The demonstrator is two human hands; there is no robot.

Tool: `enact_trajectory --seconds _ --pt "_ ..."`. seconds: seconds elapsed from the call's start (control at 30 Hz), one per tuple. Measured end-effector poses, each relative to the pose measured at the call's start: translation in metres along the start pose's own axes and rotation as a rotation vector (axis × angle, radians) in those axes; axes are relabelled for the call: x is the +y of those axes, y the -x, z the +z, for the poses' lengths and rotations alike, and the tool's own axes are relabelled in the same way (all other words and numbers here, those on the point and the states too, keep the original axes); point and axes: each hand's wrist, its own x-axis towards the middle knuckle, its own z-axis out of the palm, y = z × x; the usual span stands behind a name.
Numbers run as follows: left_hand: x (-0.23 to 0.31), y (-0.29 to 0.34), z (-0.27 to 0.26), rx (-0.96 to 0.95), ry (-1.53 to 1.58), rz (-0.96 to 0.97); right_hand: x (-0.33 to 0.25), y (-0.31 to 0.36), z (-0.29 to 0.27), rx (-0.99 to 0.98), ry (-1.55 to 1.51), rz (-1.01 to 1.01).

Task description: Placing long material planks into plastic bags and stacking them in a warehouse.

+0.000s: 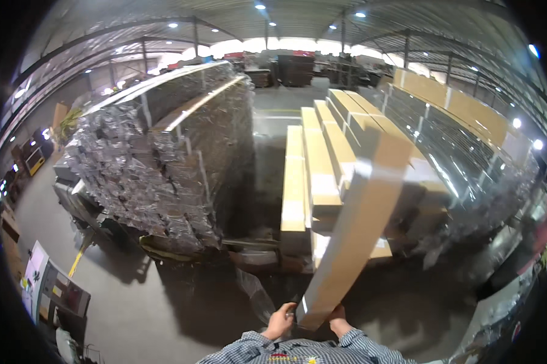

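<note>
A long, narrow cardboard box (361,224) rises at a tilt from in front of my body, its far end up over the stacked boxes. My left hand (279,321) grips the left side of its near end, thumb and fingers at the edge. On the opposite side my right hand (339,320) holds the same end, its fingers partly hidden behind the box. Beyond lies a stepped stack of similar long cardboard boxes (293,176), some with white bands round them. The held box covers part of this stack.
To the left stands a tall stack of long bundles in clear plastic wrap (158,170). Another wrapped stack (449,130) with a cardboard top stands at right. Loose clear film (254,294) hangs near the floor ahead of me. A machine panel (64,291) is at lower left.
</note>
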Motion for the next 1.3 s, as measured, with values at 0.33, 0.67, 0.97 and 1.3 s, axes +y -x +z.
enact_trajectory --seconds 0.33,0.67,0.97,1.3 --pt "0.039 0.018 -0.049 0.149 -0.019 0.161 -0.045 0.04 0.011 -0.281 0.292 -0.547" --pt "0.042 0.039 -0.107 0.115 0.058 0.136 -0.091 0.049 0.083 -0.462 -0.045 -0.142" --pt "0.054 0.02 -0.15 -0.129 0.056 0.093 -0.079 0.06 0.094 -0.462 -0.147 -0.543" --pt "0.251 0.108 -0.295 -0.35 1.531 0.944 0.092 0.059 0.113 -0.856 0.611 -0.523"
